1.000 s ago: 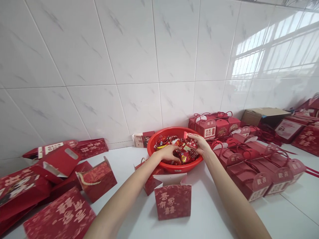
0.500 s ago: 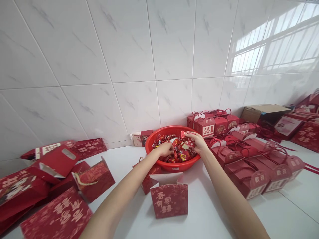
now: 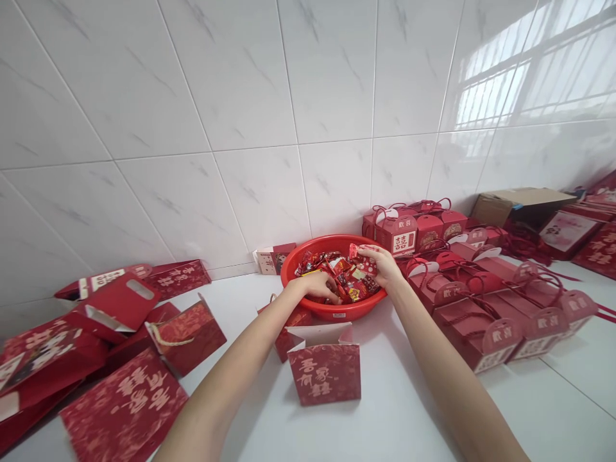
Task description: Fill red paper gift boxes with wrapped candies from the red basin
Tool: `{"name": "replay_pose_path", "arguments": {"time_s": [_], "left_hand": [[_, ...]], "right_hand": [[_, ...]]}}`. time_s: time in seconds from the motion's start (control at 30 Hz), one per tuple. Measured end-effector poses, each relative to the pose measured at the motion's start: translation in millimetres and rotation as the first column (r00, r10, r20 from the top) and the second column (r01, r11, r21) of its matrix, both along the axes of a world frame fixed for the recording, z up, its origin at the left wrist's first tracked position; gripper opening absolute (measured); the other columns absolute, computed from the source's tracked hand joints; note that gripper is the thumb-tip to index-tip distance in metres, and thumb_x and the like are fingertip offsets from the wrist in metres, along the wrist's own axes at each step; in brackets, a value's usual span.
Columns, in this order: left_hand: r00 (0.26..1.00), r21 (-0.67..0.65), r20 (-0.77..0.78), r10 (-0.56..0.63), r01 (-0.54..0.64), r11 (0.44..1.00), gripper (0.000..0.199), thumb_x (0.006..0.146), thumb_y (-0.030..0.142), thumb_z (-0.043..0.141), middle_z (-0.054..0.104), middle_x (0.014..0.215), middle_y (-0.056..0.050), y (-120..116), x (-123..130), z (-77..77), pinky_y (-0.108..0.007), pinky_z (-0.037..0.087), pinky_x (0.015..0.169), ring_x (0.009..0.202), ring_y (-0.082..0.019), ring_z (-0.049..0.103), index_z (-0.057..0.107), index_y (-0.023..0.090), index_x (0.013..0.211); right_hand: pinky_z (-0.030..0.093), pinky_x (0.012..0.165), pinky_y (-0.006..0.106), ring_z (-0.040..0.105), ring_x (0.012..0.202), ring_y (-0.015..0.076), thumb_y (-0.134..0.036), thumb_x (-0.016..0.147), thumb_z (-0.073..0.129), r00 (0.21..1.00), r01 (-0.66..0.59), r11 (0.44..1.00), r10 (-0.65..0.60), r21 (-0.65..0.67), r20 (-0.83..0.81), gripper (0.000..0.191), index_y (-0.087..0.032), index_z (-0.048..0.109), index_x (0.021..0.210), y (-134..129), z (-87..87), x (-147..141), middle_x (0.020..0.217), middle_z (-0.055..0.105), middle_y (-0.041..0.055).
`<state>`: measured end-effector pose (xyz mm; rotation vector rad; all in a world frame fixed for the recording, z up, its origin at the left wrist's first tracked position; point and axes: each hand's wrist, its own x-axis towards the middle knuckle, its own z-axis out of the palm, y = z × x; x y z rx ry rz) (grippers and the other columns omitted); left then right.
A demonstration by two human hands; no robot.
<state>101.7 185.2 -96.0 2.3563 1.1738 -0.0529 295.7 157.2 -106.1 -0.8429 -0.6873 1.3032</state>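
A red plastic basket (image 3: 337, 312) holds many wrapped candies (image 3: 342, 273), mostly red with some yellow. My left hand (image 3: 320, 285) reaches into its left side, fingers curled down among the wrappers; what they pinch, if anything, is hidden. Above the basket's right rim, my right hand (image 3: 381, 264) is closed on red candies (image 3: 366, 262), at least one of them with pale dots. In front of the basket a dark red gift box (image 3: 326, 375) with gold characters stands upright, its top open. Another red gift box (image 3: 283, 340) is partly behind it, beside my left forearm.
Closed red gift boxes (image 3: 476, 327) with cord handles stand in rows at the right. Unfilled-looking red boxes and bags (image 3: 128, 404) lie piled at the left. A cardboard box (image 3: 522, 199) sits at the back right, against the white tiled wall (image 3: 255, 186).
My left hand has shifted slightly down and its fingers have opened a little among the candies. My right hand still holds its candies. The whole view has tilted slightly.
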Motion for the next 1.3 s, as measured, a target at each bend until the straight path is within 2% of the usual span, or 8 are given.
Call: {"name": "replay_pose_path", "arguments": {"time_s": [0.2, 0.43, 0.53, 0.63, 0.83, 0.9, 1.1, 1.3], "left_hand": [[0.996, 0.083, 0.026, 0.087, -0.089, 0.993, 0.023, 0.066, 0.014, 0.066, 0.072, 0.066, -0.002, 2, -1, -2.4, -0.026, 0.048, 0.063, 0.065, -0.020, 0.066, 0.078, 0.018, 0.085], [0.946, 0.244, 0.270, 0.177, -0.246, 0.938, 0.058, 0.077, 0.005, 0.057, 0.073, 0.117, -0.008, 11, -2, -7.3, -0.027, 0.052, 0.091, 0.104, -0.022, 0.068, 0.061, 0.016, 0.133], [0.925, 0.271, 0.327, 0.191, -0.285, 0.919, 0.066, 0.075, -0.002, 0.050, 0.068, 0.129, -0.010, 12, -3, -7.7, -0.026, 0.052, 0.094, 0.109, -0.019, 0.068, 0.056, 0.015, 0.139], [0.924, 0.283, 0.332, 0.191, -0.291, 0.914, 0.058, 0.075, -0.002, 0.047, 0.069, 0.128, -0.009, 12, -4, -5.9, -0.028, 0.052, 0.096, 0.109, -0.021, 0.068, 0.065, 0.015, 0.128], [0.994, 0.151, 0.102, 0.045, -0.060, 0.987, 0.031, 0.067, 0.007, 0.059, 0.079, 0.087, -0.001, 5, -4, -4.0, -0.024, 0.054, 0.081, 0.087, -0.021, 0.072, 0.080, 0.020, 0.086], [1.000, 0.113, -0.001, -0.004, 0.004, 0.994, 0.033, 0.060, 0.011, 0.067, 0.078, 0.088, -0.002, 2, -4, -4.6, -0.026, 0.054, 0.079, 0.087, -0.024, 0.072, 0.080, 0.023, 0.088], [0.979, 0.162, -0.189, -0.078, 0.109, 0.981, 0.050, 0.055, 0.016, 0.071, 0.073, 0.116, -0.005, -4, -2, -3.1, -0.036, 0.045, 0.101, 0.120, -0.033, 0.057, 0.078, 0.031, 0.102], [0.954, 0.177, -0.299, -0.040, 0.097, 0.979, 0.049, 0.063, 0.020, 0.068, 0.074, 0.110, -0.010, -9, 0, 1.5, -0.035, 0.051, 0.090, 0.106, -0.033, 0.065, 0.075, 0.023, 0.111]], "right_hand": [[0.059, 0.058, 0.026, 0.068, 0.062, 0.0150, -0.006, 0.067, 0.076, 1.000, 0.006, 1.000, -0.006, -0.008, -0.001, 0.019, -0.016, 0.065, 0.079, -1, 1.0, 0, 0.068, 0.071, 0.0001], [0.059, 0.057, 0.026, 0.068, 0.061, 0.0157, -0.007, 0.064, 0.078, 1.000, 0.025, 1.000, -0.025, -0.014, -0.010, 0.020, -0.016, 0.066, 0.076, -3, 2.4, -2, 0.066, 0.071, 0.0005], [0.059, 0.057, 0.027, 0.069, 0.061, 0.0169, -0.007, 0.062, 0.078, 0.999, 0.037, 0.999, -0.037, -0.018, -0.011, 0.020, -0.017, 0.066, 0.075, -4, 2.1, -2, 0.066, 0.071, 0.0006], [0.059, 0.057, 0.028, 0.069, 0.062, 0.0175, -0.008, 0.061, 0.079, 0.999, 0.043, 0.999, -0.044, -0.020, -0.010, 0.021, -0.018, 0.066, 0.075, -4, 1.7, -2, 0.066, 0.072, 0.0004], [0.059, 0.056, 0.027, 0.067, 0.059, 0.0161, -0.007, 0.062, 0.078, 0.999, 0.052, 0.998, -0.051, -0.024, 0.004, 0.021, -0.017, 0.066, 0.075, -5, 2.6, -2, 0.065, 0.071, -0.0002], [0.059, 0.055, 0.028, 0.067, 0.058, 0.0158, -0.006, 0.062, 0.078, 0.999, 0.052, 0.998, -0.052, -0.029, 0.006, 0.021, -0.017, 0.066, 0.075, -6, 3.1, -2, 0.066, 0.071, 0.0001], [0.057, 0.050, 0.027, 0.068, 0.060, 0.0174, -0.006, 0.063, 0.075, 0.998, 0.058, 0.997, -0.058, -0.054, 0.014, 0.019, -0.017, 0.065, 0.074, -7, 5.2, -3, 0.064, 0.070, 0.0001], [0.056, 0.049, 0.025, 0.067, 0.057, 0.0163, -0.006, 0.063, 0.077, 0.999, 0.050, 0.997, -0.049, -0.055, 0.023, 0.019, -0.017, 0.065, 0.073, -10, 8.4, -4, 0.063, 0.069, -0.0005]]}}
